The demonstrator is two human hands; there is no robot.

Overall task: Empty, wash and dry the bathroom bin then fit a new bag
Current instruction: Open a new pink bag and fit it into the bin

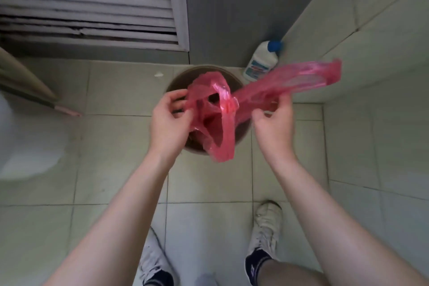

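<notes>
Both hands' grips [170,118] [274,121] pinch red bag [218,109] edges above bin [178,76].

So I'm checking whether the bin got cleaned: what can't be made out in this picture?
Head view only:
- Inside of the bin: hidden by the red bag and both hands.
- Bag's opening: crumpled and motion-blurred between left hand and right hand.
- Bottle label: too small to read.
- White object at left edge: blurred and cut off.
</notes>
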